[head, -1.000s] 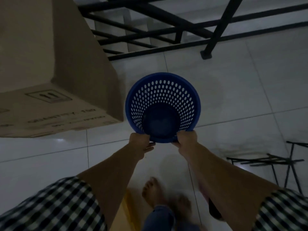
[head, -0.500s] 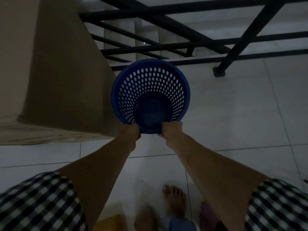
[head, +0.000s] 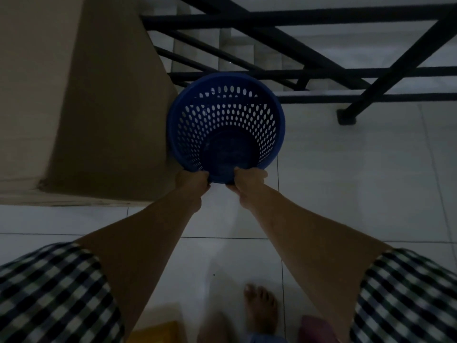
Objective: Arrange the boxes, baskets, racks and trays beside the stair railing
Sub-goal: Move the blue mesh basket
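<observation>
Blue perforated basket (head: 225, 125), likely light, stiff plastic, held by its near rim in the closed grip of left hand (head: 194, 179) and right hand (head: 248, 178), just beside the cardboard box (head: 111, 107), near the railing (head: 321, 73) at the floor's (head: 358, 181) far edge.

Checked short sleeves (head: 57, 290), seemingly black-and-white; bare feet (head: 261, 308).
</observation>
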A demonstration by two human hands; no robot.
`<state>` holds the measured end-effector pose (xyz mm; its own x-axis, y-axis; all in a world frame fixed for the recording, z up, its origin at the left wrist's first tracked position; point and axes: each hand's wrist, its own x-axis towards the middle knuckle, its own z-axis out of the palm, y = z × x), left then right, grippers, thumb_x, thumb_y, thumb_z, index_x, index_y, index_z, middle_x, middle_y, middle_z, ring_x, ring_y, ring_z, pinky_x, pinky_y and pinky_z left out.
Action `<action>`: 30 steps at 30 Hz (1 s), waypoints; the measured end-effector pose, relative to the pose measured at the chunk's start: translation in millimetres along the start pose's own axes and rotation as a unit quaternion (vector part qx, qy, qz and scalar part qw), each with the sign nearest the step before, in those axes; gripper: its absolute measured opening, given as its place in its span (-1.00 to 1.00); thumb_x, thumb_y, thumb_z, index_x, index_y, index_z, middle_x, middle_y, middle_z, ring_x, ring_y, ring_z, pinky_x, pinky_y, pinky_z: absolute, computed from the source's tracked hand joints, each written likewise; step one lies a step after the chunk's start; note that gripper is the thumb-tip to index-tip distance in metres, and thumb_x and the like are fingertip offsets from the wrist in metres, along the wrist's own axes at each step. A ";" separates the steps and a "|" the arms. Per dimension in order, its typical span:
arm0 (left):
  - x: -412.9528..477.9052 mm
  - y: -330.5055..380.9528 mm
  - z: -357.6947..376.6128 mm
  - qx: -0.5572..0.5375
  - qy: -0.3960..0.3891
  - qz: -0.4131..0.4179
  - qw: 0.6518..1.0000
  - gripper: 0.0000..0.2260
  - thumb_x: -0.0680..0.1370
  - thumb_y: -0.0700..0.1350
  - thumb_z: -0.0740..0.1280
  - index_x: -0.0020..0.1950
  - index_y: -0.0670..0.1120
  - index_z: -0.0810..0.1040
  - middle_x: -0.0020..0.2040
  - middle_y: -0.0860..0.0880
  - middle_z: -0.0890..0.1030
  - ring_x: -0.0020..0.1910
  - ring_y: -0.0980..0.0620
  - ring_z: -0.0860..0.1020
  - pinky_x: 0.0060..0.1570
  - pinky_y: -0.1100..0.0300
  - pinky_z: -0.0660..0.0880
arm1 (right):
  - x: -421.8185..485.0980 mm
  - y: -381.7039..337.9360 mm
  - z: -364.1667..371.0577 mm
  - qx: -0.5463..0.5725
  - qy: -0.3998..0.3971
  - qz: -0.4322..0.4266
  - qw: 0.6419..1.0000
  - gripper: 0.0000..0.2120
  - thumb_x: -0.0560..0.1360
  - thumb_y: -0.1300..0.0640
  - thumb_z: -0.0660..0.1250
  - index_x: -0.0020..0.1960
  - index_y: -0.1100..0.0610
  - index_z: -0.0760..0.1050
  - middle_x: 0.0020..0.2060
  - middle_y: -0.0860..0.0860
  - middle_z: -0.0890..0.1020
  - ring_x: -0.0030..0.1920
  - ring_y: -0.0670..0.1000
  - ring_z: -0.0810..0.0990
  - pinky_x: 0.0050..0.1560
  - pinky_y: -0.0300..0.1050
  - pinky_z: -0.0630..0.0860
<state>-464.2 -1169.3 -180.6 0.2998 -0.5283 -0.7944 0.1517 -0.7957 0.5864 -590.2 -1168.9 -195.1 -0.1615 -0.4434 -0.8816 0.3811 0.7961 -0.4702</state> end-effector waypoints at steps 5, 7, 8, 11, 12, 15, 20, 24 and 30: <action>5.3 15.3 3.7 -0.001 -0.019 0.022 1.000 -0.61 0.59 -0.25 0.31 0.41 -0.09 0.38 0.30 -0.09 0.50 0.15 -0.04 0.51 0.05 0.20 0.47 | 3.7 -8.7 13.2 0.010 -0.013 -0.012 1.000 -0.43 0.59 0.33 0.25 0.52 0.25 0.11 0.37 0.26 0.41 0.26 0.25 0.55 0.09 0.07 0.63; 11.3 21.3 3.4 0.011 -0.003 0.033 0.999 -0.66 0.57 -0.24 0.34 0.34 -0.08 0.44 0.26 -0.09 0.54 0.10 -0.03 0.54 -0.04 0.19 0.51 | 6.4 -11.7 18.2 0.003 -0.014 -0.017 1.000 -0.44 0.57 0.28 0.27 0.51 0.24 0.14 0.35 0.26 0.43 0.23 0.24 0.57 0.12 0.10 0.62; 12.0 24.7 3.5 0.016 0.007 0.037 0.999 -0.67 0.56 -0.24 0.35 0.32 -0.10 0.46 0.24 -0.09 0.55 0.11 -0.05 0.55 -0.01 0.17 0.53 | 6.5 -13.4 20.4 -0.004 -0.015 -0.018 1.000 -0.43 0.57 0.26 0.28 0.50 0.24 0.15 0.34 0.25 0.45 0.21 0.23 0.59 0.11 0.11 0.63; 13.0 28.8 4.3 0.014 0.012 0.038 0.999 -0.62 0.55 -0.26 0.35 0.37 -0.12 0.44 0.22 -0.10 0.55 0.15 -0.08 0.55 0.06 0.15 0.53 | 5.9 -16.3 22.0 -0.004 -0.015 -0.018 1.000 -0.43 0.57 0.26 0.28 0.51 0.25 0.14 0.35 0.25 0.44 0.21 0.23 0.58 0.13 0.12 0.62; 12.4 28.7 4.8 0.011 0.009 0.037 0.999 -0.61 0.56 -0.26 0.35 0.38 -0.12 0.43 0.22 -0.10 0.55 0.14 -0.08 0.54 0.06 0.16 0.52 | 6.7 -16.1 21.4 0.000 -0.010 -0.015 1.000 -0.43 0.57 0.29 0.27 0.51 0.24 0.12 0.35 0.25 0.43 0.22 0.24 0.57 0.14 0.13 0.61; 9.3 27.4 5.6 0.022 0.001 0.034 0.999 -0.61 0.57 -0.24 0.34 0.39 -0.11 0.41 0.19 -0.07 0.53 0.13 -0.05 0.53 0.05 0.17 0.49 | 8.5 -13.6 18.1 0.002 -0.009 -0.009 1.000 -0.43 0.58 0.31 0.27 0.52 0.25 0.11 0.35 0.25 0.43 0.23 0.25 0.57 0.13 0.12 0.62; -0.6 27.0 6.1 0.048 -0.033 0.009 0.998 -0.58 0.58 -0.18 0.33 0.43 -0.09 0.36 0.30 -0.07 0.51 0.13 -0.03 0.51 0.04 0.14 0.47 | 2.7 -13.3 15.3 -0.024 -0.021 -0.009 0.999 -0.41 0.58 0.23 0.31 0.51 0.22 0.12 0.33 0.25 0.47 0.16 0.22 0.62 -0.18 -0.05 0.68; -20.3 25.5 5.5 0.060 -0.040 -0.015 0.997 -0.56 0.58 -0.10 0.34 0.45 -0.05 0.35 0.27 -0.03 0.49 0.14 -0.04 0.50 0.06 0.11 0.49 | -12.8 -12.2 7.8 0.003 -0.004 0.008 1.000 -0.35 0.59 0.10 0.37 0.53 0.13 0.07 0.17 0.15 0.51 0.08 0.15 0.63 -0.35 -0.13 0.64; -76.0 2.0 -11.1 0.137 -0.035 0.015 0.990 -0.59 0.59 -0.09 0.35 0.42 -0.06 0.35 0.26 -0.02 0.43 0.15 -0.04 0.48 0.25 0.03 0.45 | -54.3 10.8 -23.9 -0.114 0.053 -0.009 0.992 -0.16 0.54 -0.07 0.39 0.59 0.08 -0.07 0.39 0.17 0.42 0.18 0.15 0.57 0.04 0.10 0.65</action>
<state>-476.3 -1127.3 -117.3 0.2327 -0.5642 -0.7922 -0.1192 -0.8250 0.5525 -599.1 -1126.4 -153.2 -0.2668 -0.4219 -0.8665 0.1634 0.8663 -0.4721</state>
